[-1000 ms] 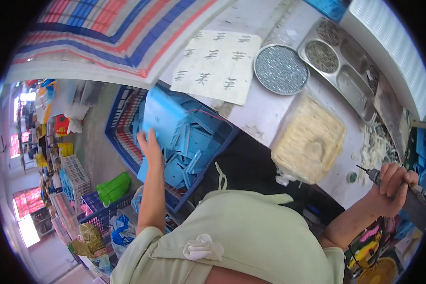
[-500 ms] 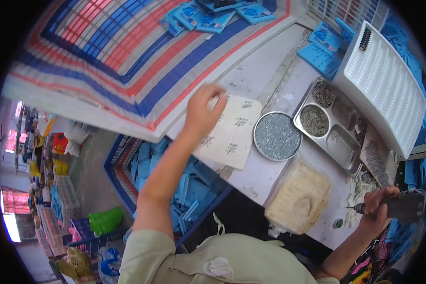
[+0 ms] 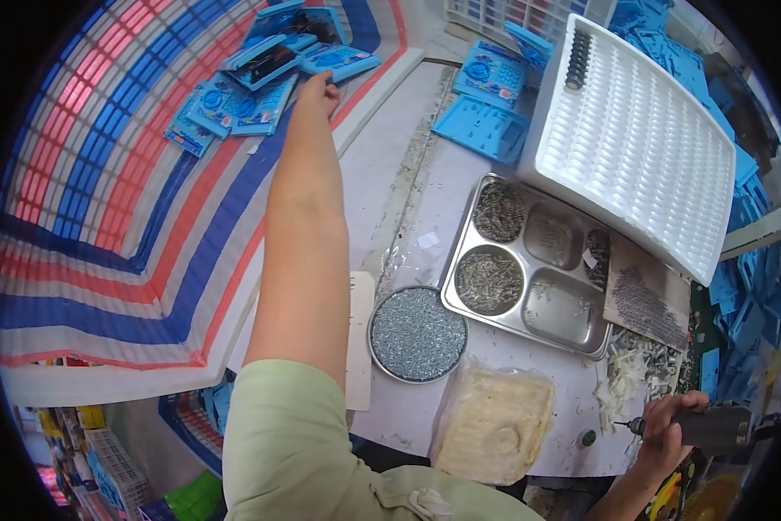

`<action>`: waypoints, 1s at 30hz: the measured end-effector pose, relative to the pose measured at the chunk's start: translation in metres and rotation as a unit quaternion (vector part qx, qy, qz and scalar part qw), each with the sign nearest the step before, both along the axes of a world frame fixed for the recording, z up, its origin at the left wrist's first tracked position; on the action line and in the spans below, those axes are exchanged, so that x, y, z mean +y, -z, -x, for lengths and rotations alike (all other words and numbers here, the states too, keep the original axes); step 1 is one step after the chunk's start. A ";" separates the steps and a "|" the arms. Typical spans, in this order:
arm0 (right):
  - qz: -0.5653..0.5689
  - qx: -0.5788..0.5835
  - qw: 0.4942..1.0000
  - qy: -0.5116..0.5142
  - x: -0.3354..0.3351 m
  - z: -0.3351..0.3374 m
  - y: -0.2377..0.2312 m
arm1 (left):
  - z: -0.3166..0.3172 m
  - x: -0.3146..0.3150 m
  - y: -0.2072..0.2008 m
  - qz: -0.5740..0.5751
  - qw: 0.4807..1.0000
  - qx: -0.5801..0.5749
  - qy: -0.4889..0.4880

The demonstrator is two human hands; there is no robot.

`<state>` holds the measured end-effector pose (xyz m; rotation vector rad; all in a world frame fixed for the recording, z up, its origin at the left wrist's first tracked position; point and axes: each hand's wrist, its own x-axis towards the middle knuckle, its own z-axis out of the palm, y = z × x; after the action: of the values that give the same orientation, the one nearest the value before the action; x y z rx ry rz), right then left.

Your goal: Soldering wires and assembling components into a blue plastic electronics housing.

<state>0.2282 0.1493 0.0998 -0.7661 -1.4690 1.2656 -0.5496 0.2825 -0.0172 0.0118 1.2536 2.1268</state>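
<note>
My left arm stretches far forward to a pile of blue plastic toy casings [image 3: 243,108] on the striped sheet. There my left hand [image 3: 321,94] has its fingers curled at the near edge of one blue casing [image 3: 342,61]; the fingertips are partly hidden. At the lower right, my right hand [image 3: 671,421] is wrapped round a dark electric screwdriver [image 3: 716,428], its thin bit pointing left over the table's edge. Between the arms stand a round tin of small silvery screws [image 3: 418,334] and a steel compartment tray [image 3: 529,317] holding dark springs or screws.
A white ribbed plastic tray [image 3: 633,148] leans at the right, beside more blue casings [image 3: 481,130]. A plastic-wrapped yellowish block [image 3: 494,425] lies near the front edge. White plastic bits [image 3: 625,373] are scattered beside it. My forearm partly covers a pale board [image 3: 361,347].
My left hand has moved from above the pale board forward to the casing pile. The view has shifted with it. My right hand still holds the screwdriver.
</note>
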 end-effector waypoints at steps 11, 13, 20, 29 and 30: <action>-0.318 -0.117 0.927 0.163 -0.018 0.034 0.009 | -0.279 -0.173 -0.080 0.181 0.801 0.565 0.083; -0.092 -0.062 0.992 -0.052 -0.040 0.059 0.026 | -0.370 -0.225 -0.097 0.233 0.715 0.650 0.114; 0.186 0.000 0.936 -0.299 -0.076 0.112 0.055 | -0.540 -0.351 -0.087 0.112 0.682 0.686 0.228; 0.030 -0.307 0.945 -0.112 -0.083 0.037 0.080 | -0.543 -0.397 -0.055 0.001 0.588 0.718 0.372; -0.041 -0.395 0.912 -0.100 -0.079 0.034 0.080 | -0.543 -0.391 -0.046 0.037 0.586 0.712 0.385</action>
<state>0.1945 0.0699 0.0201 -1.1731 -2.2811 1.0688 -0.0070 -0.1082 0.0285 2.1473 1.5515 0.9352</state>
